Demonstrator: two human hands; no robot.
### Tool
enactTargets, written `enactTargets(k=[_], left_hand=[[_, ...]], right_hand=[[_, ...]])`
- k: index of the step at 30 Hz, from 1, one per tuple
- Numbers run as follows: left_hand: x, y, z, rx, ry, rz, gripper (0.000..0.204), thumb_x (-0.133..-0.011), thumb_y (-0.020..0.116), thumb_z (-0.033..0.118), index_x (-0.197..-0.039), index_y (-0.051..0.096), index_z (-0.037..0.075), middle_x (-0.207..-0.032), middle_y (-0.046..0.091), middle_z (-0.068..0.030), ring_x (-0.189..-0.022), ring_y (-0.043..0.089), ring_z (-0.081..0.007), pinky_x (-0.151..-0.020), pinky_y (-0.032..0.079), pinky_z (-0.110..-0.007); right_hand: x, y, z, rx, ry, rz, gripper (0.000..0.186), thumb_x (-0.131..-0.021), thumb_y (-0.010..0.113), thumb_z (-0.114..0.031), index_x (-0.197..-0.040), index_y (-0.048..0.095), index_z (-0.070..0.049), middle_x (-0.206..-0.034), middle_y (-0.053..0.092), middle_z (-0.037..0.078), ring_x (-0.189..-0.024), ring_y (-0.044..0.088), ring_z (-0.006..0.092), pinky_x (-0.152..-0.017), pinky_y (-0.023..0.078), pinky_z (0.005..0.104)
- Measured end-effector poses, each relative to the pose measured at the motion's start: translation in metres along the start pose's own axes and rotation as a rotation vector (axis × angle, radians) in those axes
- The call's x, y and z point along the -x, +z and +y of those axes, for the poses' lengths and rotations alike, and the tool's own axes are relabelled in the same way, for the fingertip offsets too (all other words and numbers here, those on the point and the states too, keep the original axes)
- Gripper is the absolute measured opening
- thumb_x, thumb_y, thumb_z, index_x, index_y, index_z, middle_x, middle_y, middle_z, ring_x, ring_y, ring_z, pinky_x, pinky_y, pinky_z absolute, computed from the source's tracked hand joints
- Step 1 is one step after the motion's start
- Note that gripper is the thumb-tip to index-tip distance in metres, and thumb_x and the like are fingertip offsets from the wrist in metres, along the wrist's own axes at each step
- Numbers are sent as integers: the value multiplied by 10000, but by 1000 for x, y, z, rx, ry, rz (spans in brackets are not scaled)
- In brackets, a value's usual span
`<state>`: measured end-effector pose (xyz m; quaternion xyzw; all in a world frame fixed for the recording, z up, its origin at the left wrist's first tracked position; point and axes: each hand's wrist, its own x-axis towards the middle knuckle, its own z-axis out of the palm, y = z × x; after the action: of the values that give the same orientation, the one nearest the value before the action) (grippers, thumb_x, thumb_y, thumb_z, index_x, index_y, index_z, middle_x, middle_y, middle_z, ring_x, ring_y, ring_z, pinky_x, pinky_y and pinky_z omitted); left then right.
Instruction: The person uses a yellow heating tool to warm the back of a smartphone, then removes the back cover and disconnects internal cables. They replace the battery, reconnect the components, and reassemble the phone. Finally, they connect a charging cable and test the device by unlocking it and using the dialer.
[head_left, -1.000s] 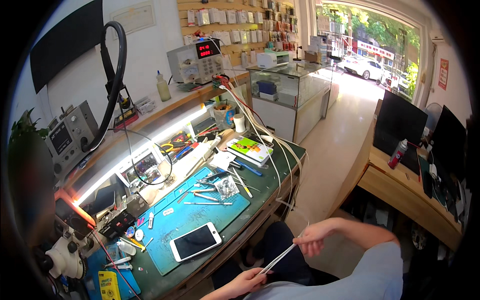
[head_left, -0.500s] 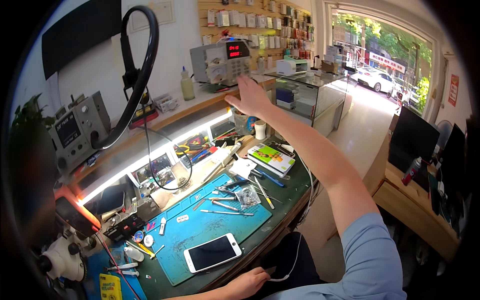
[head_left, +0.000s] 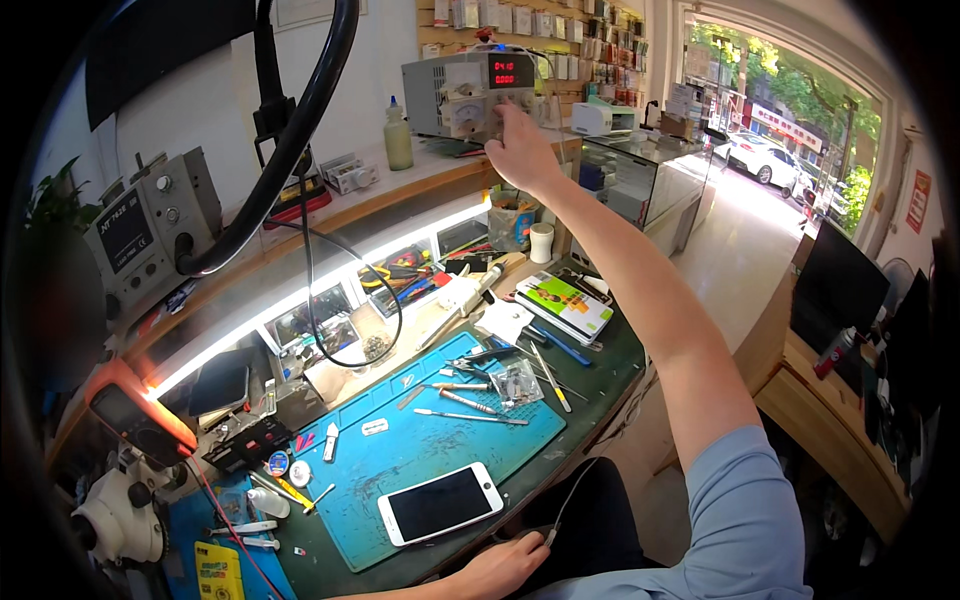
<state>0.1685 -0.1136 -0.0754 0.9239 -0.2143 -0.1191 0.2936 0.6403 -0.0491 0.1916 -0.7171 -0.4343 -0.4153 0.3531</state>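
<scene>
My right hand (head_left: 520, 145) reaches up to the grey power supply (head_left: 430, 100) with red digits, its index finger at the front panel among the knobs; the thumb is spread and nothing shows in it. My left hand (head_left: 515, 560) is low at the bottom, in front of my dark-trousered leg, closed on a thin white cable (head_left: 572, 495) with a small plug end showing. Just beyond it a white smartphone (head_left: 440, 505) lies screen-up on the blue mat (head_left: 350, 530), near tweezers, thin tools and a small plastic bag (head_left: 517, 385).
A black hose (head_left: 325, 90) arches at upper left. A microscope (head_left: 110, 515) and orange multimeter (head_left: 135, 410) stand on the left. A glue bottle (head_left: 398, 140) is on the shelf. Books (head_left: 565, 308) lie at the bench's right; monitors (head_left: 838, 285) stand on a side desk.
My right hand has left the white cable and risen to the power supply's panel. My left hand stays low with the cable. The view has shifted, so the bench appears further right.
</scene>
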Motion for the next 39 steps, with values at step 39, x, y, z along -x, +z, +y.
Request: enactTargets(k=[39], left_hand=[[-12, -47, 30, 725, -59, 1172, 252, -971, 670, -41, -1210, 600, -6, -1077, 710, -109, -971, 713, -145, -806, 583, -266]], right_hand=[[232, -184, -139, -820, 267, -1200, 510, -1061, 582, -396, -1418, 548, -33, -1146, 735, 114, -1061, 703, 175, -952, 531, 337]])
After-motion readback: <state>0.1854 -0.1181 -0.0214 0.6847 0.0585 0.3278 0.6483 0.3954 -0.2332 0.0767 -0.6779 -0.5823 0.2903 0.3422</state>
